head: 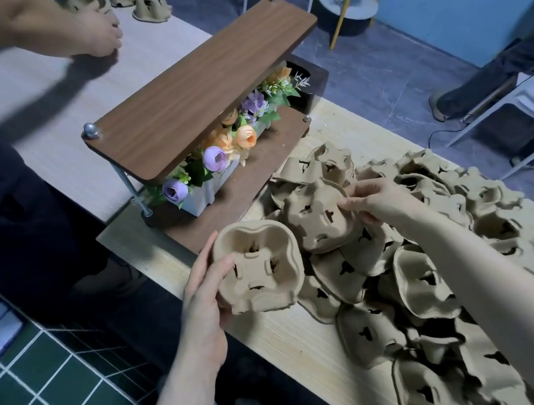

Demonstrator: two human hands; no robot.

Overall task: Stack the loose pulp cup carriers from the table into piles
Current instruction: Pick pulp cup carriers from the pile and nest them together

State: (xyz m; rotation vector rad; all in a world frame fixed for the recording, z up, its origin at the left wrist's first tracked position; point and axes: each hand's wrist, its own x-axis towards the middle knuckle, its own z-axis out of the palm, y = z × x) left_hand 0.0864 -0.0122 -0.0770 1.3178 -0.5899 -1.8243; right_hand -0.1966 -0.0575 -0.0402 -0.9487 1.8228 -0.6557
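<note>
My left hand (202, 291) grips a brown pulp cup carrier (261, 269) by its left edge, tilted with its hollow side toward me, just above the table's near-left corner. My right hand (376, 201) pinches the right rim of a second carrier (317, 222), which lies bottom-up on top of a big loose heap of carriers (443, 280). The heap covers most of the light wooden table (292, 337) to the right.
A two-tier dark wood shelf (200, 87) with artificial flowers (217, 156) stands at the table's far-left end. Another person's hand (98, 33) reaches over a second table with a few carriers (149, 6). A seated person's leg (495, 71) is at right.
</note>
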